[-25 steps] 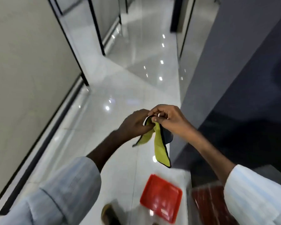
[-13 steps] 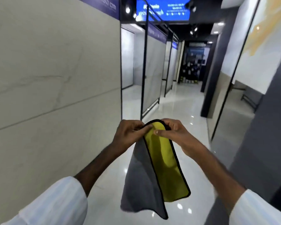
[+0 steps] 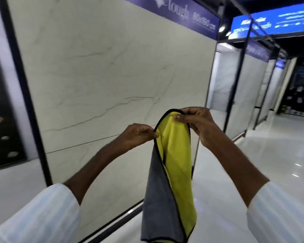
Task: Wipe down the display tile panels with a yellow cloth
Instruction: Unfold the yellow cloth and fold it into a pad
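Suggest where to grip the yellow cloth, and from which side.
Take the yellow cloth by its black-piped top hem, coming from either side: the left hand pinches the hem's left end, the right hand its top. Everything below hangs limp and folded, grey face out on the left, so the hem likely gives the firmest hold.

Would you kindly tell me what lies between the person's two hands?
In the head view, only the yellow cloth lies there: its black-trimmed top edge arches from the left hand to the right hand, both pinching it.
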Demonstrator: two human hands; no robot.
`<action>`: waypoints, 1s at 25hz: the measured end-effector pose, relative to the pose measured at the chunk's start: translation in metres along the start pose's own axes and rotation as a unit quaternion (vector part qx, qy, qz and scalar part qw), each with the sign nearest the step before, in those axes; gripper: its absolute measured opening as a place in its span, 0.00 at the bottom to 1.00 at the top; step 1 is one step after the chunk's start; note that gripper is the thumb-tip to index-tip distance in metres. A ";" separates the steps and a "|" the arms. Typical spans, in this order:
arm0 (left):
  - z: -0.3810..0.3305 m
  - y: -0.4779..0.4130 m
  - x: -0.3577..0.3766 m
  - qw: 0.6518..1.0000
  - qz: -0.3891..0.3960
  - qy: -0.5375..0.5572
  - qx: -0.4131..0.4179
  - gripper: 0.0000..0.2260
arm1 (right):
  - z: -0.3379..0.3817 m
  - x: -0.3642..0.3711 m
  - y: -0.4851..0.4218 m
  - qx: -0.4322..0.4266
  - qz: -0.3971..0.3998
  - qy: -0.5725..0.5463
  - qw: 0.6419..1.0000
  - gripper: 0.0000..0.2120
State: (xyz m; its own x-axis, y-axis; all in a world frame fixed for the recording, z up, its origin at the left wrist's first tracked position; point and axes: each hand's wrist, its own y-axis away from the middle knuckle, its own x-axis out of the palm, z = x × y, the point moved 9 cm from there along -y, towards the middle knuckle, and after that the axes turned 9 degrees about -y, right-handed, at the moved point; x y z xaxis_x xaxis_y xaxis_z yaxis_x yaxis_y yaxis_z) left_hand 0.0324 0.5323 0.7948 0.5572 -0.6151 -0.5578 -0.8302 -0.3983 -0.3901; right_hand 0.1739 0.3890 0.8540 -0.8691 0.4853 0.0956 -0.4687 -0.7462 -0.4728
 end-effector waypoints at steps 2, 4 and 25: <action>0.031 0.006 -0.027 0.998 -0.035 -0.017 -0.043 0.10 | -0.015 0.036 -0.029 -0.015 0.043 -0.003 0.999 0.10; 0.049 0.007 -0.047 0.996 -0.052 -0.032 -0.071 0.12 | -0.031 0.071 -0.053 -0.025 0.087 -0.011 0.996 0.09; 0.241 0.108 -0.129 0.939 -0.235 0.036 -0.249 0.12 | -0.045 0.126 -0.226 -0.023 0.081 -0.197 0.977 0.06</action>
State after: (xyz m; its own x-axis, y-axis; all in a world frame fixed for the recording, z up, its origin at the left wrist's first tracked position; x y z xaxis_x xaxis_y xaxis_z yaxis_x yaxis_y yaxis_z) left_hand -0.1248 0.7328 0.6479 0.8761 -0.3292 -0.3522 -0.4084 -0.8950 -0.1794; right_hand 0.1774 0.6398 0.9338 -0.9287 0.1427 0.3422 -0.3207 -0.7723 -0.5484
